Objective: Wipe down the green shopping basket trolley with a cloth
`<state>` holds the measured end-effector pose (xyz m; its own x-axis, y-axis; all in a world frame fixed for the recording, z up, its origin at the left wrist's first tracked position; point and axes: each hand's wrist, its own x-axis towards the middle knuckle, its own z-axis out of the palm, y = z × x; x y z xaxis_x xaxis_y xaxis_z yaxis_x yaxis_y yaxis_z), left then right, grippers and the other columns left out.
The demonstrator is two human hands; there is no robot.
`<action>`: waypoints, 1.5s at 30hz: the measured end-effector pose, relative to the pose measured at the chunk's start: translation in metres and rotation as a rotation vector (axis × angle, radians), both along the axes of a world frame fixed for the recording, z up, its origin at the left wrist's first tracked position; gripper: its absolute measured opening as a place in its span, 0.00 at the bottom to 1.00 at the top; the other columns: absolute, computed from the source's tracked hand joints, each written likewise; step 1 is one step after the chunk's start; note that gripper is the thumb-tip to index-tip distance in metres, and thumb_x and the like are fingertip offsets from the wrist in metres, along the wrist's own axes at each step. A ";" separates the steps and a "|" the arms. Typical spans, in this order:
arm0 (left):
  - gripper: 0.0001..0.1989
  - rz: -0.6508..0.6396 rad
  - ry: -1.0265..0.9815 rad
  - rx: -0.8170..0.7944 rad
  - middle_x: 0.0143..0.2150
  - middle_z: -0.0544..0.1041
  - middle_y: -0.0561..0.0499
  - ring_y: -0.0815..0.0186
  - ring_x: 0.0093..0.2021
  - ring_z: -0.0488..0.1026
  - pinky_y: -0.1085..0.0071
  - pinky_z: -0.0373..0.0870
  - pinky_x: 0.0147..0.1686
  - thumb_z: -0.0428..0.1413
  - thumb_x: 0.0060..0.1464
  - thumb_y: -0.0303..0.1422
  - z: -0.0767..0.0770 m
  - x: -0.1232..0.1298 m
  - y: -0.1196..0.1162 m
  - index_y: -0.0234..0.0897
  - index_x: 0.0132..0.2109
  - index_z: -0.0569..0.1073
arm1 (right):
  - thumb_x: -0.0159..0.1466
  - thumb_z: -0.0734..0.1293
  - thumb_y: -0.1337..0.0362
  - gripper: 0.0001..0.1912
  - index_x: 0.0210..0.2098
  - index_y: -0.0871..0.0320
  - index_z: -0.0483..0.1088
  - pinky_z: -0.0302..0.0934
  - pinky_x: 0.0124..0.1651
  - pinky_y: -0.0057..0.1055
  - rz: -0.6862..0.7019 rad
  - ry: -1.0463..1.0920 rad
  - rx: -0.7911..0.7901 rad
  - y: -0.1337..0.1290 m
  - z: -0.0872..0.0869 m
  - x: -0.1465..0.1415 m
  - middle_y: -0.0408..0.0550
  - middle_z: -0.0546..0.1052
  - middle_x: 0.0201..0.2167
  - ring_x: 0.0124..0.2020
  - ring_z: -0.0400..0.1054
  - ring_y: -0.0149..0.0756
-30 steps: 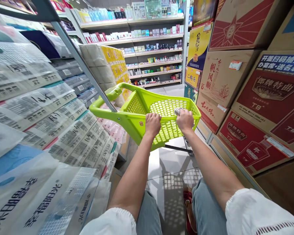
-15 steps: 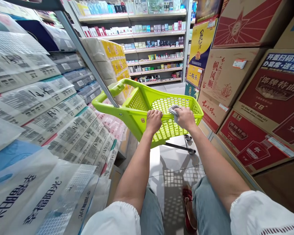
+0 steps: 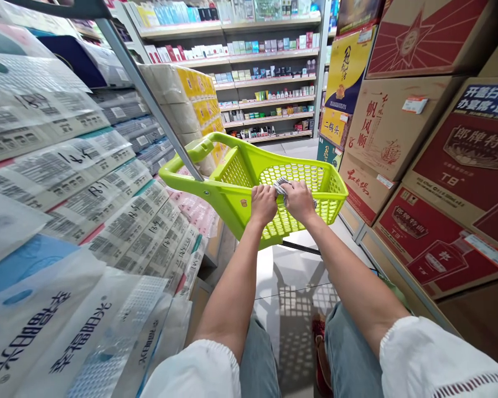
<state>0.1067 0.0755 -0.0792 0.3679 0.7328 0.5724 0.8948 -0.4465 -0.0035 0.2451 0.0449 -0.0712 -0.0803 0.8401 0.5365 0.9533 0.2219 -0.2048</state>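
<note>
A lime-green plastic shopping cart (image 3: 228,204) stands sideways in front of me, its basket side pierced with many holes. My left hand (image 3: 264,204) is closed over the near top rim of the basket. Just to its right, my right hand (image 3: 299,202) presses a grey-and-white striped cloth (image 3: 280,186) against the same rim, fingers wrapped round it. Part of the cloth is hidden beneath the fingers. A grey metal bar (image 3: 149,99) rises from the cart's handle end toward the upper left.
Stacked packs of paper goods (image 3: 108,199) line the left side, with yellow-and-white packs (image 3: 199,99) behind the cart. Liquor cartons (image 3: 398,132) are piled on the right. Shelves of small boxed goods (image 3: 269,61) stand at the back. Tiled floor (image 3: 290,282) lies below.
My right hand has slid left along the rim with the cloth, closer to my left hand. The left hand keeps its grip. The view has shifted slightly.
</note>
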 end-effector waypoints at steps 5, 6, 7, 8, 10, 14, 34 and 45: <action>0.15 -0.047 -0.008 -0.044 0.41 0.74 0.45 0.57 0.48 0.65 0.58 0.54 0.55 0.39 0.65 0.33 0.004 -0.002 -0.003 0.41 0.39 0.70 | 0.66 0.57 0.66 0.18 0.51 0.51 0.72 0.52 0.48 0.40 -0.064 -0.011 -0.018 0.000 0.000 0.048 0.52 0.73 0.46 0.48 0.58 0.47; 0.15 -0.046 -0.013 -0.047 0.41 0.74 0.45 0.57 0.48 0.65 0.58 0.54 0.55 0.39 0.65 0.33 0.004 -0.002 -0.003 0.41 0.39 0.70 | 0.66 0.57 0.66 0.18 0.50 0.51 0.72 0.52 0.48 0.40 -0.075 0.000 -0.020 0.000 0.000 0.054 0.52 0.74 0.45 0.48 0.58 0.47; 0.15 -0.041 -0.018 -0.044 0.41 0.74 0.45 0.57 0.48 0.65 0.58 0.54 0.55 0.39 0.65 0.33 0.004 -0.001 -0.003 0.41 0.39 0.70 | 0.65 0.58 0.66 0.18 0.50 0.51 0.73 0.51 0.49 0.40 -0.067 0.008 -0.018 0.000 -0.001 0.057 0.51 0.74 0.45 0.48 0.58 0.47; 0.15 -0.036 -0.020 -0.038 0.41 0.75 0.45 0.57 0.48 0.65 0.58 0.54 0.55 0.39 0.65 0.33 0.004 0.001 -0.004 0.41 0.39 0.70 | 0.66 0.58 0.66 0.18 0.50 0.51 0.73 0.51 0.50 0.40 -0.041 0.011 -0.012 0.001 -0.001 0.056 0.51 0.74 0.46 0.49 0.58 0.46; 0.16 -0.028 -0.019 -0.025 0.41 0.75 0.45 0.56 0.48 0.65 0.57 0.54 0.55 0.39 0.65 0.33 0.003 0.003 -0.004 0.41 0.39 0.70 | 0.66 0.57 0.66 0.18 0.51 0.51 0.72 0.49 0.53 0.40 0.046 0.010 0.011 0.002 -0.001 0.048 0.50 0.75 0.47 0.50 0.58 0.45; 0.16 -0.031 -0.002 -0.020 0.41 0.75 0.45 0.56 0.48 0.65 0.58 0.54 0.55 0.39 0.65 0.33 0.003 0.004 -0.006 0.41 0.40 0.71 | 0.67 0.59 0.64 0.16 0.51 0.48 0.71 0.46 0.59 0.41 0.140 0.032 0.055 0.006 0.004 0.032 0.44 0.76 0.48 0.53 0.58 0.44; 0.14 -0.026 -0.029 -0.045 0.41 0.75 0.45 0.56 0.48 0.65 0.56 0.54 0.55 0.40 0.64 0.30 0.002 -0.001 -0.004 0.41 0.38 0.71 | 0.64 0.64 0.66 0.22 0.58 0.54 0.66 0.55 0.51 0.36 0.158 -0.137 -0.090 0.010 -0.003 0.047 0.54 0.72 0.49 0.49 0.63 0.44; 0.14 -0.061 0.033 -0.058 0.42 0.75 0.46 0.57 0.49 0.65 0.59 0.55 0.55 0.40 0.64 0.31 0.006 -0.008 -0.005 0.42 0.41 0.71 | 0.64 0.66 0.60 0.24 0.59 0.56 0.64 0.57 0.52 0.34 0.193 0.010 -0.121 0.016 -0.001 0.058 0.54 0.72 0.52 0.51 0.64 0.43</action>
